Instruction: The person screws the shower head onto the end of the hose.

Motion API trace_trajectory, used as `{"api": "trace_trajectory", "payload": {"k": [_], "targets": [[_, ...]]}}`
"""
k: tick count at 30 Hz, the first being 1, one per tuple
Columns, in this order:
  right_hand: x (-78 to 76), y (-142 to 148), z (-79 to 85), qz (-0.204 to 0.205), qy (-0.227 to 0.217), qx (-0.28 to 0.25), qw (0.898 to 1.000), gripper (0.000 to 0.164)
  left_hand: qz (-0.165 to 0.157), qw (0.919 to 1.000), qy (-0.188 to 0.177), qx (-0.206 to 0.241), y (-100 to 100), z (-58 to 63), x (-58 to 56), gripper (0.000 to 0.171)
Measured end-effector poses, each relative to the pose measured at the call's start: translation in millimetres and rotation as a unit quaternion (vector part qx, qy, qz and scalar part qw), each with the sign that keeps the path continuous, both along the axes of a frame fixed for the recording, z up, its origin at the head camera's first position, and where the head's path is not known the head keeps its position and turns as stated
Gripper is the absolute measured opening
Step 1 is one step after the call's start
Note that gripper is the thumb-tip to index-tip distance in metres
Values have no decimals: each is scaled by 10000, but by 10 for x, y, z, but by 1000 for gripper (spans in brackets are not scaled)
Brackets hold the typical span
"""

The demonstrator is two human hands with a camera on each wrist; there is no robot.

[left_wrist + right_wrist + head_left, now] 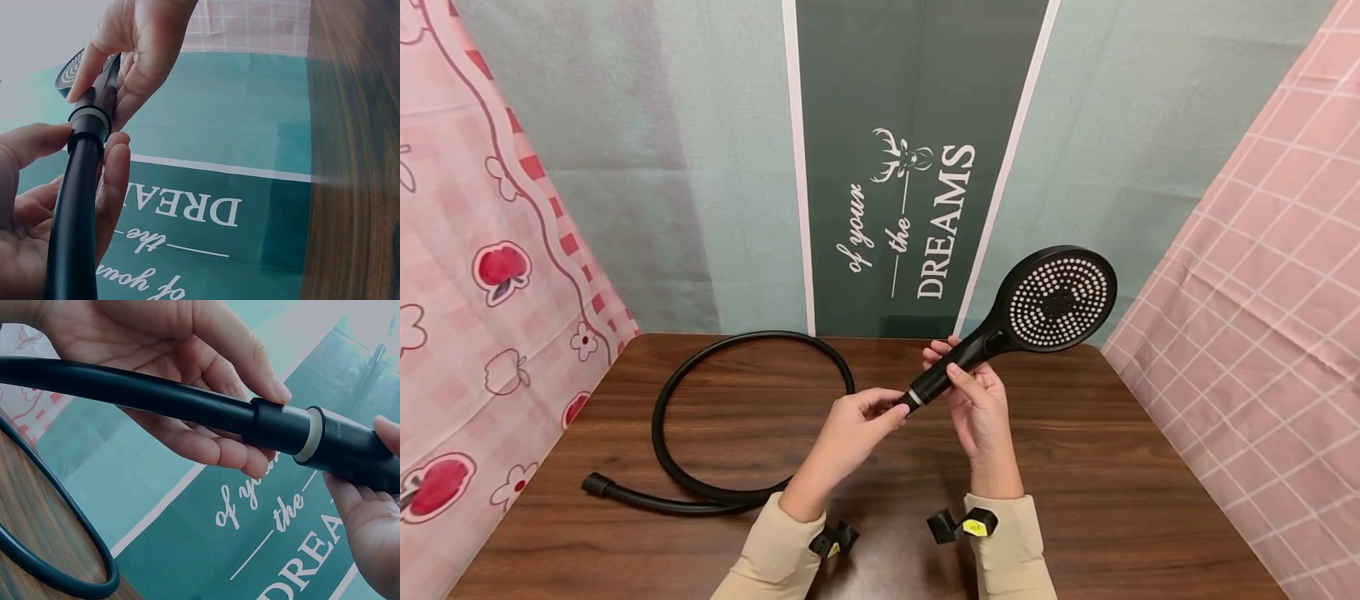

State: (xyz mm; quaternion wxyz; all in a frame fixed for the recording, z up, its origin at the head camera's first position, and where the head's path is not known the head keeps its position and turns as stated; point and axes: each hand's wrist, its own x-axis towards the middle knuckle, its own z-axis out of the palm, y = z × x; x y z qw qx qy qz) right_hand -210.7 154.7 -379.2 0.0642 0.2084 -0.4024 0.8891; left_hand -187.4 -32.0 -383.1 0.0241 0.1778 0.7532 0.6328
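Note:
A black handheld shower head (pixel 1060 298) with pale nozzles is held up over the table, its round face tilted up at the right. My right hand (pixel 981 408) grips its handle (pixel 958 362). The left hand (pixel 853 429) pinches the connector (pixel 275 425) at the end of a black shower hose (pixel 658 417), right at the handle's base. A pale ring (pixel 309 434) shows between connector and handle in the right wrist view. In the left wrist view the hose (pixel 72 225) runs back along the left palm.
The hose loops across the left of the wooden table (pixel 1075 450), its other end fitting (pixel 597 484) lying near the left edge. A green printed cloth (pixel 917 75) hangs behind. Pink cloths (pixel 1247 333) stand at both sides. Each sleeve carries a small black camera (pixel 977 523).

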Motion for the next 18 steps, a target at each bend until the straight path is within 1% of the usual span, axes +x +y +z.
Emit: {"api": "trace_trajectory", "payload": {"k": [6, 12, 18], "targets": [[0, -3, 3, 21, 24, -29, 10000, 33, 80, 9999, -102, 70, -16, 28, 11, 32], [-5, -2, 9, 35, 69, -65, 9999, 32, -62, 9999, -108, 45, -24, 31, -3, 33], [-2, 2, 7, 23, 43, -46, 10000, 32, -97, 9999, -86, 58, -18, 33, 1, 32]]}}
